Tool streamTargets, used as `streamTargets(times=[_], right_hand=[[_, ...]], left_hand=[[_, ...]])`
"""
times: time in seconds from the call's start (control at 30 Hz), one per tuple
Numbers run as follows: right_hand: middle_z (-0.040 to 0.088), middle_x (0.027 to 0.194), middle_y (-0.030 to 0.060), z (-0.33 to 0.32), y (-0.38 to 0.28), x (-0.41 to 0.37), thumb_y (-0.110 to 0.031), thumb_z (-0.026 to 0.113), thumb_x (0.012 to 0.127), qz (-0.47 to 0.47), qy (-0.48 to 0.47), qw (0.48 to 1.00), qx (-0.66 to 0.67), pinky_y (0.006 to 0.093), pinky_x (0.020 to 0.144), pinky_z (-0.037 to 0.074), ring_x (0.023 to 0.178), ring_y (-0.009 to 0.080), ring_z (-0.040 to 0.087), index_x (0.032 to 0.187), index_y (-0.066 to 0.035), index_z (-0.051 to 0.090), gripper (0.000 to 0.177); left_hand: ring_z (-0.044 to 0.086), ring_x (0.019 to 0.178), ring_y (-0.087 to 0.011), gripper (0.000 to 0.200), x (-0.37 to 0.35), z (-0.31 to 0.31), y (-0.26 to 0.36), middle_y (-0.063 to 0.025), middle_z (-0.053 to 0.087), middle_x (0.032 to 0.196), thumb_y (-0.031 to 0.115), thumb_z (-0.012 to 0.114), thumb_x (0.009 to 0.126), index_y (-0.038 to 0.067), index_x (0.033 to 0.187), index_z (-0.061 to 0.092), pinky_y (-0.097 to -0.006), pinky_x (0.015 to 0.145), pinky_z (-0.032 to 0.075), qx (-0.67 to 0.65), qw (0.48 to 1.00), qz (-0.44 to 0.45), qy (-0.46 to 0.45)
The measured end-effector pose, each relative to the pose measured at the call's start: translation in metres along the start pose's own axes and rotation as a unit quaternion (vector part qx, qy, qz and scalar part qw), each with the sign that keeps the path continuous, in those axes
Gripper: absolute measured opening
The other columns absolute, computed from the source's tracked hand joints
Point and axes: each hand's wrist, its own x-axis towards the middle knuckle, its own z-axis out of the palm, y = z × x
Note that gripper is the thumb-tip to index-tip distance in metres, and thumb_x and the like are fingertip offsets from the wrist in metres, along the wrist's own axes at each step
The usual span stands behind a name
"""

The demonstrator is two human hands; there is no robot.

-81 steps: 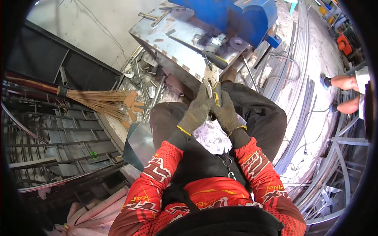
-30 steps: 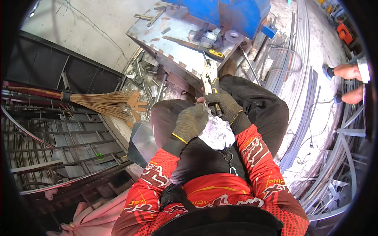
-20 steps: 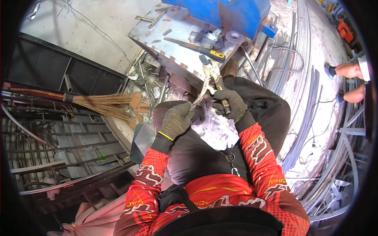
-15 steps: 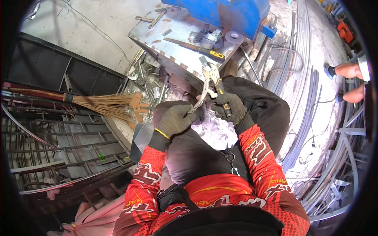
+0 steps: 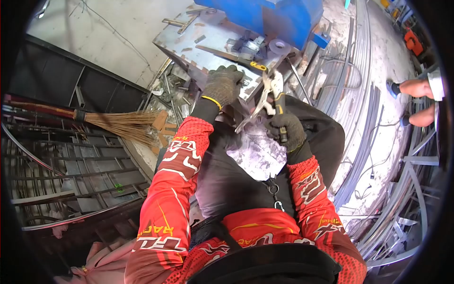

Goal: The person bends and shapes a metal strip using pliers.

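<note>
My right hand [image 5: 286, 131], in a dark work glove, is closed around one handle of a pair of locking pliers [image 5: 279, 102]. The pliers' jaws point away from me, and their other handle swings out to the left, apart from the gripped one. My left hand [image 5: 222, 84], also gloved, reaches over the near edge of the metal-topped table [image 5: 182, 40]. Its fingers curl downward, and whatever is under them is hidden. Just beyond it lies a long flat-bladed tool [image 5: 227, 55] with a black and yellow handle.
Small metal blocks [image 5: 248, 47] and a round disc [image 5: 279, 46] lie beneath a blue panel [image 5: 269, 16]. A straw broom [image 5: 120, 123] and a metal grid [image 5: 80, 170] are on the left. Long metal strips [image 5: 364, 128] and a person's legs [image 5: 418, 102] are on the right.
My left hand has let go of the pliers' free handle and moved forward to the table edge. My right hand has shifted the pliers slightly to the right.
</note>
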Motion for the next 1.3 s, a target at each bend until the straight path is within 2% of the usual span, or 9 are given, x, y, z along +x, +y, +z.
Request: streamTargets(times=[0.17,0.4,0.5,0.6,0.77,0.83,0.87,1.07,1.3], right_hand=[[0.06,0.105,0.0107,0.002,0.002,0.001,0.001,0.06,0.085,-0.044,0.056,0.997,0.001,0.0259,0.049,0.041,0.057,0.0122,0.048,0.157,-0.007,0.04,0.075],[0.064,0.127,0.0226,0.004,0.015,0.008,0.005,0.056,0.087,-0.029,0.003,1.0,0.001,0.0254,0.049,0.042,0.058,0.0115,0.053,0.159,-0.008,0.036,0.076],[0.064,0.13,0.0226,0.007,0.022,0.009,0.005,0.055,0.086,-0.025,0.021,0.999,-0.026,0.025,0.049,0.042,0.061,0.0113,0.053,0.16,-0.01,0.033,0.079],[0.064,0.13,0.0211,0.012,0.025,0.008,0.005,0.056,0.084,-0.017,0.031,0.997,-0.065,0.0253,0.049,0.042,0.062,0.0116,0.053,0.154,-0.009,0.04,0.074],[0.067,0.126,0.0195,0.013,0.032,0.013,0.004,0.059,0.083,-0.005,0.032,0.996,-0.078,0.025,0.054,0.046,0.069,0.013,0.059,0.149,-0.003,0.045,0.068],[0.068,0.126,0.0198,0.006,0.038,0.017,0.006,0.06,0.084,0.006,0.034,0.996,-0.08,0.0251,0.057,0.048,0.074,0.0143,0.062,0.148,-0.001,0.046,0.066],[0.068,0.124,0.019,0.0,0.043,0.019,0.006,0.06,0.084,0.014,0.044,0.996,-0.076,0.025,0.06,0.05,0.076,0.0145,0.064,0.144,0.001,0.049,0.062],[0.072,0.11,0.0104,-0.008,0.055,0.025,-0.001,0.066,0.083,0.008,0.091,0.989,-0.117,0.0272,0.066,0.054,0.079,0.0138,0.067,0.131,0.003,0.062,0.049],[0.07,0.103,0.0064,-0.015,0.065,0.03,-0.009,0.071,0.084,-0.019,0.098,0.967,-0.234,0.0323,0.077,0.057,0.085,0.0168,0.068,0.131,-0.001,0.063,0.049]], left_hand=[[0.067,0.099,-0.0417,0.023,0.008,0.004,-0.004,-0.0167,0.07,0.104,0.022,0.076,0.08,0.008,0.098,0.071,-0.0519,0.087,0.053,-0.061,0.997,-0.048,0.005],[0.068,0.101,-0.0446,0.03,0.025,0.009,-0.007,-0.0232,0.073,0.104,0.031,0.077,0.085,0.004,0.099,0.072,-0.0501,0.088,0.055,-0.075,0.987,-0.13,-0.059],[0.074,0.094,-0.0349,0.032,0.022,-0.006,-0.001,-0.0192,0.076,0.098,0.035,0.077,0.089,0.005,0.101,0.074,-0.0464,0.085,0.057,-0.072,0.976,-0.178,-0.107],[0.067,0.076,-0.0164,0.027,0.009,0.008,-0.019,-0.0105,0.071,0.08,0.023,0.072,0.096,-0.003,0.091,0.068,-0.0361,0.076,0.056,-0.428,0.873,-0.222,-0.074],[0.069,0.084,-0.0166,0.02,-0.01,-0.001,-0.009,-0.0111,0.073,0.098,0.011,0.067,0.097,-0.005,0.109,0.07,-0.0288,0.081,0.057,-0.524,0.791,-0.316,-0.026],[0.07,0.094,-0.0173,0.029,-0.019,0.008,-0.006,-0.0132,0.071,0.11,0.006,0.065,0.097,-0.009,0.121,0.064,-0.0284,0.085,0.057,-0.703,0.65,-0.289,0.013],[0.069,0.097,-0.0187,0.032,-0.02,0.015,-0.013,-0.0141,0.07,0.113,0.004,0.064,0.097,-0.01,0.125,0.061,-0.0303,0.086,0.057,-0.695,0.661,-0.282,-0.004],[0.068,0.08,-0.0198,0.027,-0.025,0.018,-0.021,-0.0125,0.07,0.098,0.01,0.067,0.099,-0.004,0.121,0.064,-0.0318,0.074,0.058,-0.813,0.485,-0.321,-0.008],[0.063,0.07,-0.019,0.017,-0.016,0.008,-0.001,-0.0105,0.068,0.09,0.015,0.067,0.1,0.0,0.108,0.065,-0.0321,0.07,0.056,-0.707,0.601,-0.369,0.052]])
